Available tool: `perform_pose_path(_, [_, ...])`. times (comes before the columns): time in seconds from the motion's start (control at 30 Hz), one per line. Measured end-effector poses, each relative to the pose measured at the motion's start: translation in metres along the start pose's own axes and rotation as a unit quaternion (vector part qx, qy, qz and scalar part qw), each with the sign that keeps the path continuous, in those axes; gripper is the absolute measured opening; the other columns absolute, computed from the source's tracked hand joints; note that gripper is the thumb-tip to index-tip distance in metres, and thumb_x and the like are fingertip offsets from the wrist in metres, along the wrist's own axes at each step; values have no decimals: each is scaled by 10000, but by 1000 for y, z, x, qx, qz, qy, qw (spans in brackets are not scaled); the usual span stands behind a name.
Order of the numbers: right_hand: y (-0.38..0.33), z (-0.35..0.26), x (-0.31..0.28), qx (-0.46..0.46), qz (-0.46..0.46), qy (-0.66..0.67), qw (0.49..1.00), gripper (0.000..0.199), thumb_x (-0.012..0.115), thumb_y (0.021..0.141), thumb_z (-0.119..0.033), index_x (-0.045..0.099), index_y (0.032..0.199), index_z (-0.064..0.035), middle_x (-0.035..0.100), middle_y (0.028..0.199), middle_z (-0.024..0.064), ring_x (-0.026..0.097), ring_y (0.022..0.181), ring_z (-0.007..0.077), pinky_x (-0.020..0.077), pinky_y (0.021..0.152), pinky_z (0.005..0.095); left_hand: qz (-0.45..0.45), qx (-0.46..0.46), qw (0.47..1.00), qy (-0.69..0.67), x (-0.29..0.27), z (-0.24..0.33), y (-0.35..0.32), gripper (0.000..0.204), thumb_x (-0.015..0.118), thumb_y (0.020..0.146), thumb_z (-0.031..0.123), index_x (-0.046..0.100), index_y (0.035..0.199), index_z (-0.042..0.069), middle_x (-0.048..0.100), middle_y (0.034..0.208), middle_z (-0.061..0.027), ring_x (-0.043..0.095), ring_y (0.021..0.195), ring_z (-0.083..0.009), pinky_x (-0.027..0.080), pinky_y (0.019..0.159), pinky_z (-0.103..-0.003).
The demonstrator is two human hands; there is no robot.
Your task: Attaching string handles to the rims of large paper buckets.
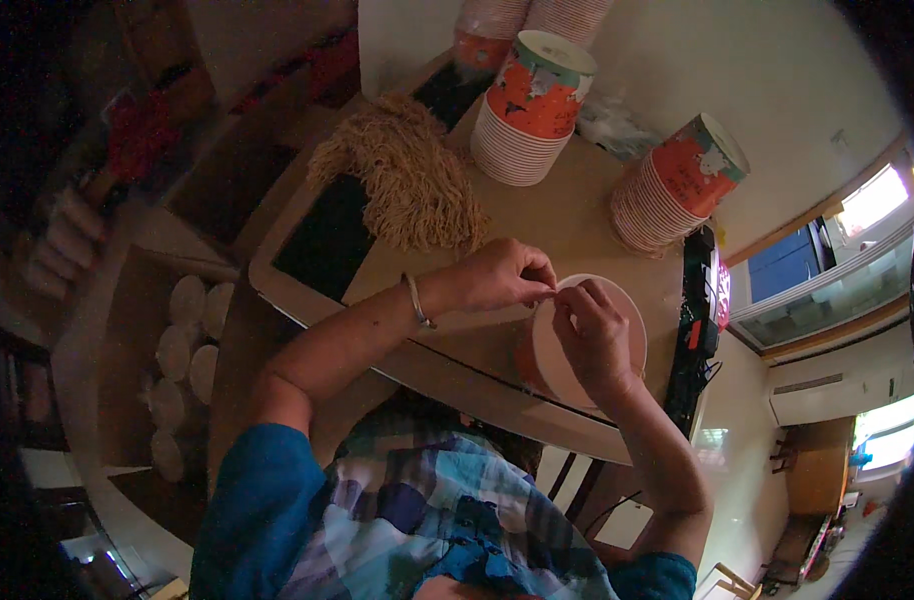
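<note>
My left hand comes in from the left, forearm stretched out across my front, a metal bangle sitting at the wrist. Its fingers are curled in, thumb and forefinger pinched together at the tips. My right hand rises from below, elbow bent sharply, back of the hand toward me, fingers bunched and pinching too. The fingertips of both hands meet, nearly touching each other.

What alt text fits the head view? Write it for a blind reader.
Left hand and right hand pinch something small over an open paper cup on a tan table. Behind sit two cup stacks and a bundle of straw-coloured fibre.
</note>
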State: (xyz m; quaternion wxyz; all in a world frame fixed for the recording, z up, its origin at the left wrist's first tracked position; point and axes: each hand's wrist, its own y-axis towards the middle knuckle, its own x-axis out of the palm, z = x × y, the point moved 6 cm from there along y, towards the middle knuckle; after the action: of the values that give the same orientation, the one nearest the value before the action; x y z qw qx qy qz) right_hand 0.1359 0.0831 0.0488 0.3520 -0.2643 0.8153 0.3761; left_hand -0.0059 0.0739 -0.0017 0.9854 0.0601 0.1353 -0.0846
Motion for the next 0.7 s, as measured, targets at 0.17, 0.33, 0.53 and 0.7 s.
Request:
perform_pose_path(0.17, [1, 7, -1, -8, 2, 25, 1000, 125, 651, 771, -40, 612, 887, -59, 610, 864, 114, 638, 710, 292, 505, 564, 368, 10, -8, 1000, -8, 1, 8, -3, 133, 635, 881, 95, 652, 971, -1, 671, 860, -49, 644, 810, -108, 536, 739, -269])
perform_pose_path(0.33, [5, 8, -2, 24, -6, 69, 997, 96, 644, 755, -15, 617, 844, -35, 605, 791, 113, 618, 637, 232, 492, 560, 327, 9, 18, 999, -35, -1, 0, -5, 154, 646, 879, 120, 656, 983, 6, 676, 894, -54, 639, 840, -111, 525, 782, -281])
perform_pose_path(0.53, [4, 9, 0, 35, -16, 85, 996, 96, 639, 752, -8, 616, 844, -26, 601, 787, 115, 606, 618, 213, 490, 554, 313, 34, 66, 997, -7, -1, 5, -8, 173, 672, 837, 103, 651, 980, 7, 684, 853, -63, 636, 800, -103, 515, 733, -270])
perform_pose_path(0.7, [5, 9, 0, 48, -25, 82, 995, 91, 632, 746, -6, 606, 831, -23, 596, 791, 117, 607, 629, 214, 490, 560, 312, 25, 68, 996, 49, -1, 11, -10, 166, 666, 860, 142, 645, 988, 38, 667, 932, -42, 617, 882, -105, 501, 796, -284])
